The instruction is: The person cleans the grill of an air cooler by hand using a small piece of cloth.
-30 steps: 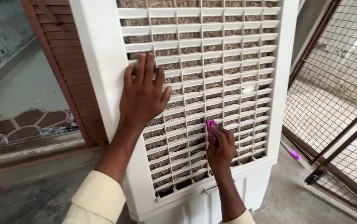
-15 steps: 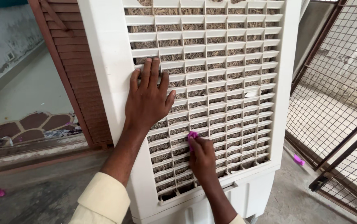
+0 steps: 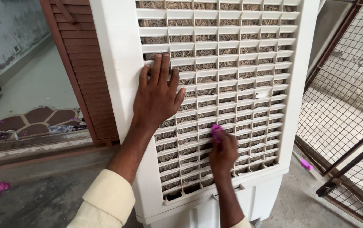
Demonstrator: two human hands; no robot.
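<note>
Pressing flat against the cooler (image 3: 118, 84), the left hand (image 3: 158, 99) has its fingers spread wide over the upper left part of the cooler's slatted grille (image 3: 249, 71), bracing the tall white cabinet. Lower on that same grille, near its middle, the right hand (image 3: 222, 151) pinches a small pink cloth (image 3: 216, 130) between bunched fingertips and holds it against a slat.

The slats look thin and closely set, with straw-like padding right behind them. A hard push from the pinching hand could likely bend or snap a slat, or snag the cloth on an edge and tear it. Fingertips could also slip into a gap and get scraped. Since the cloth is small, it may slide out of the pinch and drop through a slot into the padding, where it would be hard to fetch. If the bracing hand lifts off, the cooler might rock or shift on the concrete floor (image 3: 50, 194) below it.

To the cooler's right stands a wire mesh gate (image 3: 350, 105); to its left, a brown louvred door (image 3: 84, 63).
</note>
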